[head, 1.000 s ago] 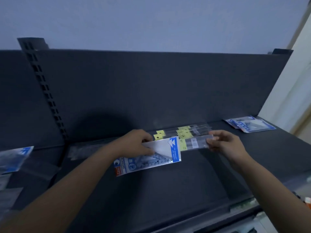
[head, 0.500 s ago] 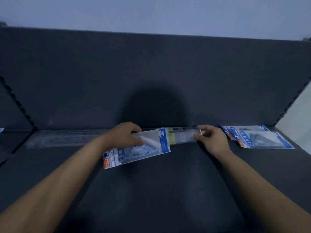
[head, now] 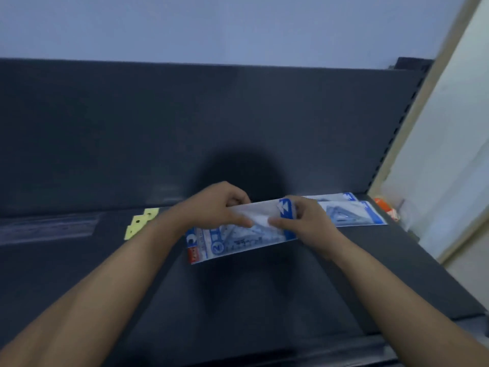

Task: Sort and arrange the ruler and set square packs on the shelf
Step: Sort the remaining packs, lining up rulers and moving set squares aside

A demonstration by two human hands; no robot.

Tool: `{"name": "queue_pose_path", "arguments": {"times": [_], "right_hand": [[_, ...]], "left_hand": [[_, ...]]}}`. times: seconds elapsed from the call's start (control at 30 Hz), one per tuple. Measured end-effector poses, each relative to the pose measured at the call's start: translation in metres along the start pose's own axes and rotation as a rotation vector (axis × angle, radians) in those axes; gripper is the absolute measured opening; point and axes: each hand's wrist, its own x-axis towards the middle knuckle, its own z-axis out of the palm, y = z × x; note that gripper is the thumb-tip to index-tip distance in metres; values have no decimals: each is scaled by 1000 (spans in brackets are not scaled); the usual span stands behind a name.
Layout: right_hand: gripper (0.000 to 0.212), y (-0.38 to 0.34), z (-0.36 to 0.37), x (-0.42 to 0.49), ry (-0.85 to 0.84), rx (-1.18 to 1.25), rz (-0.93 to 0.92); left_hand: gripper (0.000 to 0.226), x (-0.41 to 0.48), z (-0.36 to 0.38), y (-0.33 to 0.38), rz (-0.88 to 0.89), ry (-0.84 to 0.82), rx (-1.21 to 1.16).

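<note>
Spanning the whole view, the dark shelf now carries two separated groups. The long clear ruler packs, with yellow tabs at their near end, lie flat along the back at the left. A small pile of set square packs lies flat at the back right. Between them, just above the shelf, is the set square pack being handled. The left hand pinches its upper edge and the right hand clamps its blue header end, right beside the pile. Half a second ago the right hand was gripping the end of a ruler pack. It has since let that go, and the rulers are left on the shelf. The ruler side looks settled for now, and the held pack probably goes onto the pile at the right.
</note>
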Motion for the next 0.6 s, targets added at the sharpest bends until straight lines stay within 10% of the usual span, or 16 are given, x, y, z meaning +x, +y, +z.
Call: {"name": "queue_pose_path", "arguments": {"times": [0.33,0.6], "right_hand": [[8,106,-176,2,153,-281,84],[60,163,-203,15,79,-673,-70]], "left_hand": [[33,130,127,72,-89,336,-30],[16,160,171,80,-199,489,90]]}}
